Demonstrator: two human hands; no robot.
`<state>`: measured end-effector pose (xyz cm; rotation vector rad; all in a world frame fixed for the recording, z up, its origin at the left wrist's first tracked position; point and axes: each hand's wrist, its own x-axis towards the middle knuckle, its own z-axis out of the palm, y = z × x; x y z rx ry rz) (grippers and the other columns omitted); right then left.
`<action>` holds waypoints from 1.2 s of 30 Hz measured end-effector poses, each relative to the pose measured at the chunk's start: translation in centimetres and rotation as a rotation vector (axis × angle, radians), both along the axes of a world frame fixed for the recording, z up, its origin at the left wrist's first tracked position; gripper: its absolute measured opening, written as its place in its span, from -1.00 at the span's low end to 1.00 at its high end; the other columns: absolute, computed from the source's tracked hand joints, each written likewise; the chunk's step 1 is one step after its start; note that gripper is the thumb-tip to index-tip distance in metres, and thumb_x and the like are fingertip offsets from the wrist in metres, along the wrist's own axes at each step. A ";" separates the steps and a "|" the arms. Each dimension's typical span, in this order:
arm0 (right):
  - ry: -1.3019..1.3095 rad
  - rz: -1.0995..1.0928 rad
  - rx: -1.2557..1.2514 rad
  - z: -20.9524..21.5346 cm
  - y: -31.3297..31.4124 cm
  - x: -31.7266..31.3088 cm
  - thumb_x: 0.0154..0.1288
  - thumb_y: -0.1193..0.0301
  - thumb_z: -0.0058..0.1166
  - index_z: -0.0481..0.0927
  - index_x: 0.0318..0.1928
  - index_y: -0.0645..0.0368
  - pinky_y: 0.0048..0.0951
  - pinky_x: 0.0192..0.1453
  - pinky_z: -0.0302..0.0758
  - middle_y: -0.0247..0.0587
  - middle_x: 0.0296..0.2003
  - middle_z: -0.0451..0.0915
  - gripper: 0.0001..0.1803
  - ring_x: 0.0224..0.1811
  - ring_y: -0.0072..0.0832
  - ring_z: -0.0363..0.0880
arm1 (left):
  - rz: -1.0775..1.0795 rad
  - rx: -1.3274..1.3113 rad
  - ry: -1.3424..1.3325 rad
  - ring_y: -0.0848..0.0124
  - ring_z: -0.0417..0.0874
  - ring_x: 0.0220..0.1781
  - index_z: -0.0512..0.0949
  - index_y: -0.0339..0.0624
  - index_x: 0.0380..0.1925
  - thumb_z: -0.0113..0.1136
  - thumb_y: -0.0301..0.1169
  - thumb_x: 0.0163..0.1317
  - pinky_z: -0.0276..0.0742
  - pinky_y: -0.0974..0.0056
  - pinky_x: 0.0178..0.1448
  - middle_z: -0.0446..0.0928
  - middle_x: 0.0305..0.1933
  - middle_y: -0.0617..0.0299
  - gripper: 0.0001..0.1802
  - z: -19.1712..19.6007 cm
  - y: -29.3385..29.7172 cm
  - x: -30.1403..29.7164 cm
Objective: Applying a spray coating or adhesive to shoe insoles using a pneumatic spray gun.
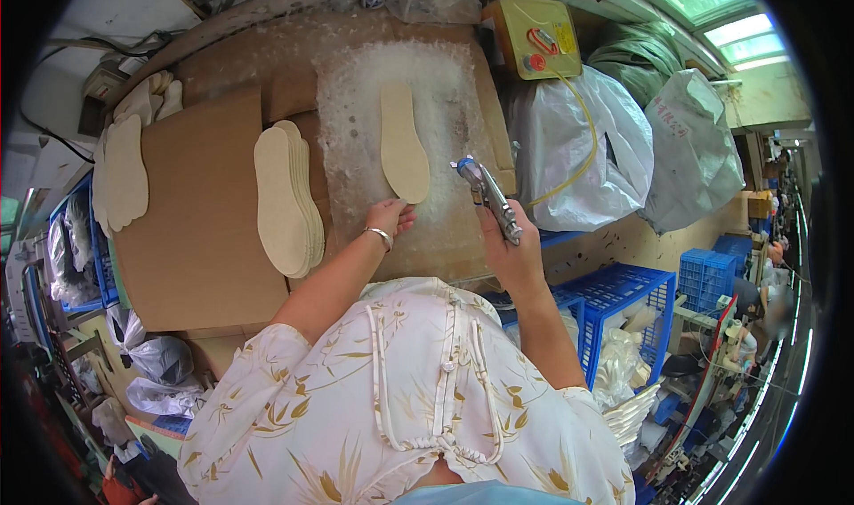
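Observation:
A single cream insole [405, 145] lies lengthwise on a whitish, crusted patch of the cardboard-covered table [342, 87]. At its near rounded end is my left hand [391, 219], fingers curled and fingertips pinching the edge. To the right, my right hand [518, 247] is wrapped around a silver spray gun [485, 194], its nozzle end tilted up and toward the insole without touching it. A stack of several similar insoles [283, 198] sits left of my left hand. More insoles [123, 172] are piled at the far left of the table.
At the back right stands a yellow metal can [535, 38] with a yellow hose [592, 123] running from it. White plastic sacks [583, 140] bulge beside the table's right edge. Blue crates [623, 296] stand below on the right. A person is farther off at the right.

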<state>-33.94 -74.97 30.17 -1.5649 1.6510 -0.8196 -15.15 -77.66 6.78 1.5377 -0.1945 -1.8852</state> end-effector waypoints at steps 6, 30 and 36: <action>-0.013 0.094 0.024 0.1 1.0 -0.3 0.32 0.30 0.11 0.50 -0.18 0.22 -0.35 -0.37 0.43 -0.04 -0.52 0.53 -0.76 -0.51 -0.19 0.50 | 0.008 -0.001 0.008 0.39 0.64 -0.27 0.50 -0.25 -0.11 0.10 -0.32 0.31 0.60 0.36 -0.24 0.60 -0.19 0.19 -0.74 0.3 0.1 -0.1; -0.002 0.012 -0.054 -0.6 1.2 -1.1 0.31 0.28 0.13 0.49 -0.20 0.23 -0.35 -0.39 0.42 -0.07 -0.54 0.51 -0.74 -0.54 -0.23 0.48 | 0.006 0.013 -0.009 0.37 0.65 -0.26 0.49 -0.22 -0.11 0.13 -0.29 0.30 0.60 0.35 -0.25 0.60 -0.18 0.18 -0.73 -0.1 0.3 -0.2; 0.001 0.057 0.051 -0.4 2.1 -1.3 0.31 0.30 0.13 0.50 -0.19 0.23 -0.36 -0.41 0.41 -0.07 -0.56 0.50 -0.75 -0.55 -0.25 0.47 | 0.005 0.011 -0.018 0.37 0.65 -0.27 0.49 -0.22 -0.11 0.12 -0.29 0.30 0.61 0.35 -0.25 0.60 -0.19 0.18 -0.74 -0.1 0.4 -0.2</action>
